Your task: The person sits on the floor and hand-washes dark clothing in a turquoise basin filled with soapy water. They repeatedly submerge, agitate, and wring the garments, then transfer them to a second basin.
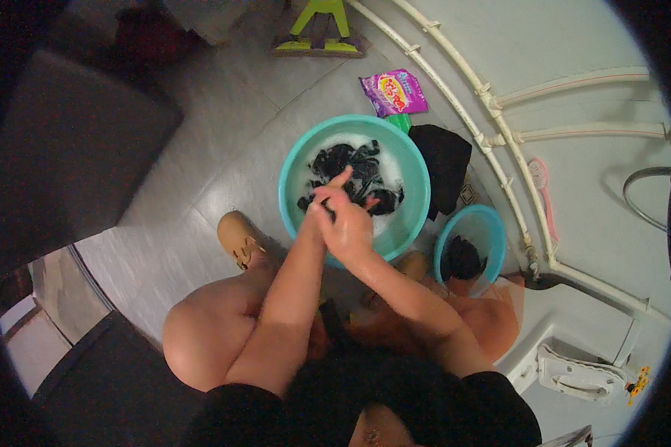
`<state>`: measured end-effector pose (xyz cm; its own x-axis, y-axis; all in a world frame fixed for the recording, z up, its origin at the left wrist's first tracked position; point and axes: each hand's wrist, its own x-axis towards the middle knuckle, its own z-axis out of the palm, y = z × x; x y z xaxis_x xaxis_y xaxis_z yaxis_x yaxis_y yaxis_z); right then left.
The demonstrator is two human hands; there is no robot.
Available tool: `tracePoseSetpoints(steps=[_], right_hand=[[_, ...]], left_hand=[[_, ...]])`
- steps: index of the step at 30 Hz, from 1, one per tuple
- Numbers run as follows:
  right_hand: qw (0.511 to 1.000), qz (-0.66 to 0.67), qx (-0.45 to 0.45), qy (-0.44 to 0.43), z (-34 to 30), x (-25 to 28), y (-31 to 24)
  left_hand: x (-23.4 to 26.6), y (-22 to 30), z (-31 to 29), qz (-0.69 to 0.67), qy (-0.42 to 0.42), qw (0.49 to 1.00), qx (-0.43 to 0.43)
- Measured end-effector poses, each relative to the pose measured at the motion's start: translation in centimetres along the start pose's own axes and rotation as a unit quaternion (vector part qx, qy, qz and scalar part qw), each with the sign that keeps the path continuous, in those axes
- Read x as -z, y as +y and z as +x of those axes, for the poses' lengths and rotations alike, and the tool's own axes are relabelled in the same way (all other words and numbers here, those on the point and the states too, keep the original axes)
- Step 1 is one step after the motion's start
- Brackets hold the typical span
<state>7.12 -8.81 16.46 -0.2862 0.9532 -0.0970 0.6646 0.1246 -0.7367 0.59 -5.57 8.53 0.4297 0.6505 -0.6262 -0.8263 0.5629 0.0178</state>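
Observation:
A round turquoise basin (291, 212) stands on the floor before me, holding foamy water and a bunched wet black garment (343, 159). Above the near part of the cloth, my two hands meet and overlap. My left hand (334, 186) is partly covered, with fingers stretched out toward the far side of the basin. Across it lies my right hand (348, 226), back upward, its bent fingers wrapped over the left hand. Whether any cloth is caught between them is hidden.
A smaller blue basin (501, 238) with dark cloth stands at the right, near a black cloth (443, 160). Beyond lie a purple packet (395, 93) and a green mop head (319, 48). White pipes (458, 112) line the right wall, where a pink brush (542, 186) hangs.

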Motion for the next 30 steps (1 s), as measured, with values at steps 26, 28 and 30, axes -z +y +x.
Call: tracePoseSetpoints(steps=[26,28,30], right_hand=[[0.932,0.201,-0.284,-0.101,9.9,2.6,23.1],[0.948,0.165,-0.262,-0.076,10.0,3.5,19.3],[0.925,0.277,-0.247,-0.085,10.3,4.8,18.7]], left_hand=[[-1.1,-3.2,1.8,0.46,0.066,0.883,0.075],[1.1,-2.2,1.9,0.383,0.109,0.917,0.022],[2.8,-1.0,2.3,0.272,0.173,0.944,-0.066]])
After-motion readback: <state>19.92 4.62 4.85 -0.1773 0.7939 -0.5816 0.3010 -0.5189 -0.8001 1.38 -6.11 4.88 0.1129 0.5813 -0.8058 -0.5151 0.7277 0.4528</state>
